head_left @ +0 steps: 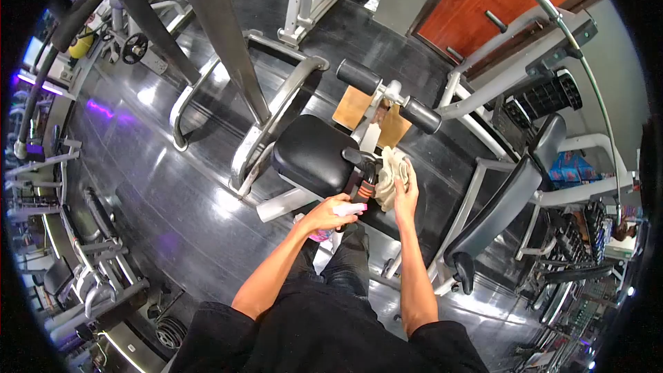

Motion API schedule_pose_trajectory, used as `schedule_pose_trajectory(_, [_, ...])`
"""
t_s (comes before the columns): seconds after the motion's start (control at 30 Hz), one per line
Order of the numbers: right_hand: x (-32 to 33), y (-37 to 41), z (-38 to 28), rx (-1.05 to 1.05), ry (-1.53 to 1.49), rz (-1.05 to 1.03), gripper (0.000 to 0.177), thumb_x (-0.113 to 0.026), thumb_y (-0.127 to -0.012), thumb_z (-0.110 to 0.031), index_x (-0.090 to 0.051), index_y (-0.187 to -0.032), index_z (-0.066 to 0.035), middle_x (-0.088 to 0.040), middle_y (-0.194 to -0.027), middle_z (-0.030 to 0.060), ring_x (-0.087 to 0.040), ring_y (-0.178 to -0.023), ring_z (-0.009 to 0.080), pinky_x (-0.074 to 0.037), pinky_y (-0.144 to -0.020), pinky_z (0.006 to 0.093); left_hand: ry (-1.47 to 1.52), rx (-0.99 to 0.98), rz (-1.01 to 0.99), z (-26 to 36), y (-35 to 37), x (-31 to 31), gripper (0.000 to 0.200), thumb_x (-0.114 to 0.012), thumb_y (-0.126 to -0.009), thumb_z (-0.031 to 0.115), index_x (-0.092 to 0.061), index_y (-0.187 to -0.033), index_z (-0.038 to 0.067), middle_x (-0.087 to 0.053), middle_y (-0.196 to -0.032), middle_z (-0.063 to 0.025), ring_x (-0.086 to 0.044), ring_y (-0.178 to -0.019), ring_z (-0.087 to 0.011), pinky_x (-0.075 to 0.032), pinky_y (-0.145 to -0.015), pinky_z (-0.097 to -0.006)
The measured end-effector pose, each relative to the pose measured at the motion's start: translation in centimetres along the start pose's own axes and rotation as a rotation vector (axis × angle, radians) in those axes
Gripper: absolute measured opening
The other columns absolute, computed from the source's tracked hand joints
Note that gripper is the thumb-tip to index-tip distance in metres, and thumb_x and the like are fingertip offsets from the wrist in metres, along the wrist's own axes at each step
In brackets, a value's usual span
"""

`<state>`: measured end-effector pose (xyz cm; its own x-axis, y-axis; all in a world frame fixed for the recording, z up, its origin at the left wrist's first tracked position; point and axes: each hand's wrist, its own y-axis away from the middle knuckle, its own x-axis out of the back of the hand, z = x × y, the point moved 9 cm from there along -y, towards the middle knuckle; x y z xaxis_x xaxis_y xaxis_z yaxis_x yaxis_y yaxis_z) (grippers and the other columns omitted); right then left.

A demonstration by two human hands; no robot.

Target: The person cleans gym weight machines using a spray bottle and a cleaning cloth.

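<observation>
My left hand (329,214) is wrapped round the neck of a spray bottle with a white head (349,209) and a pink nozzle tip. Part of its pink and purple body (320,235) shows below the wrist. A crumpled cream cloth (391,174) is in my right hand (406,197), fingers closed on its right side. Just left of the cloth is a black machine part with orange stripes (364,189), which the nozzle points toward. The black padded seat (314,152) lies beyond my left hand.
Two black foam rollers (359,77) stick out past the seat, above wooden boards (353,106). A grey upright frame (224,34) rises at the left. To the right stands another machine with a black backrest (501,200). An orange-red door (497,7) is at the back.
</observation>
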<state>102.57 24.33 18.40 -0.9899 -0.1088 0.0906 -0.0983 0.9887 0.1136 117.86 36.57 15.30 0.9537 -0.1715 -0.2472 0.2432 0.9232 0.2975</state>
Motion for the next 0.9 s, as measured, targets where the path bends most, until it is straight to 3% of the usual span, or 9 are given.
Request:
schedule_pose_trajectory(0.1, [-2.0,2.0,-3.1,0.246,0.264,-0.085,0.044,-0.052,-0.086,0.000,-0.051,-0.130,-0.006,-0.055,-0.123,0.0116,-0.048,-0.119,0.0227,-0.037,-0.100,0.0309,-0.098,-0.082,-0.033,-1.2,1.1,0.1,0.033,-0.067,-0.085,0.014,-0.055,-0.112,0.000,-0.067,-0.099,-0.0050,-0.062,-0.076,-0.0083,-0.048,-0.054,-0.0208])
schedule_pose_trajectory(0.17, [-4.5,2.2,-3.2,0.303,0.475,-0.218,0.037,-0.052,-0.083,0.003,-0.062,-0.116,-0.011,-0.055,-0.113,0.0140,-0.051,-0.108,0.0302,-0.041,-0.092,0.0342,-0.746,-0.732,0.086,0.9,3.1,-0.8,0.040,-0.069,-0.084,0.019,-0.052,-0.114,-0.001,-0.067,-0.091,-0.0044,-0.060,-0.073,-0.0076,-0.045,-0.051,-0.0212])
schedule_pose_trajectory(0.2, [-5.1,2.3,-4.0,0.333,0.529,-0.242,0.035,-0.052,-0.084,0.002,-0.063,-0.114,-0.011,-0.055,-0.113,0.0144,-0.052,-0.107,0.0309,-0.042,-0.091,0.0346,-0.506,-0.389,0.068,0.5,2.8,-0.2,0.048,-0.072,-0.081,0.023,-0.052,-0.117,-0.002,-0.065,-0.086,-0.0044,-0.060,-0.074,-0.0104,-0.046,-0.058,-0.0241])
schedule_pose_trajectory(0.3, [-5.2,2.9,-4.6,0.352,0.561,-0.282,0.033,-0.050,-0.085,0.002,-0.063,-0.112,-0.011,-0.055,-0.112,0.0145,-0.053,-0.105,0.0311,-0.042,-0.091,0.0350,-0.362,-0.104,0.053,-2.0,2.2,-0.2,0.051,-0.074,-0.078,0.024,-0.053,-0.116,-0.002,-0.064,-0.081,-0.0051,-0.060,-0.078,-0.0138,-0.048,-0.069,-0.0262])
schedule_pose_trajectory(0.47, [-1.6,3.9,-2.0,0.102,0.386,-0.087,0.034,-0.047,-0.088,0.000,-0.056,-0.120,-0.007,-0.055,-0.115,0.0116,-0.054,-0.109,0.0244,-0.040,-0.094,0.0318,-0.237,-0.083,0.048,-1.6,2.4,-1.0,0.031,-0.071,-0.078,0.019,-0.069,-0.107,0.008,-0.059,-0.108,-0.0097,-0.060,-0.090,-0.0195,-0.047,-0.079,-0.0298])
schedule_pose_trajectory(0.57, [0.1,4.0,1.8,-0.029,0.085,0.059,0.034,-0.047,-0.091,-0.004,-0.049,-0.125,-0.004,-0.054,-0.119,0.0106,-0.052,-0.111,0.0207,-0.040,-0.094,0.0310,-0.284,-0.283,0.089,-2.6,2.1,-1.0,0.032,-0.071,-0.080,0.019,-0.067,-0.108,0.006,-0.062,-0.100,-0.0082,-0.061,-0.081,-0.0161,-0.049,-0.071,-0.0282])
schedule_pose_trajectory(0.6, [-0.2,4.2,3.0,-0.128,0.060,0.038,0.036,-0.047,-0.093,-0.007,-0.044,-0.128,-0.003,-0.053,-0.122,0.0110,-0.051,-0.111,0.0195,-0.039,-0.095,0.0312,-0.263,-0.181,0.090,-2.3,2.3,-1.0,0.032,-0.070,-0.082,0.020,-0.065,-0.110,0.005,-0.064,-0.090,-0.0055,-0.059,-0.067,-0.0114,-0.049,-0.059,-0.0252])
schedule_pose_trajectory(0.73, [-2.0,4.0,2.6,-0.030,0.364,0.076,0.076,-0.082,-0.063,-0.021,-0.041,-0.124,-0.001,-0.055,-0.108,0.0153,-0.055,-0.102,0.0253,-0.042,-0.092,0.0358,-0.125,0.070,0.074,-4.2,2.2,-1.1,0.033,-0.069,-0.083,0.019,-0.062,-0.112,0.004,-0.061,-0.077,-0.0021,-0.053,-0.056,-0.0071,-0.045,-0.050,-0.0234])
schedule_pose_trajectory(0.9, [-2.1,1.5,3.6,-0.142,0.292,0.072,0.067,-0.078,-0.063,-0.015,-0.043,-0.119,-0.001,-0.056,-0.108,0.0161,-0.056,-0.101,0.0271,-0.043,-0.090,0.0363,0.022,0.024,0.077,-1.2,2.1,-2.1,0.031,-0.067,-0.085,0.015,-0.062,-0.114,0.004,-0.062,-0.083,-0.0029,-0.053,-0.054,-0.0073,-0.046,-0.051,-0.0234])
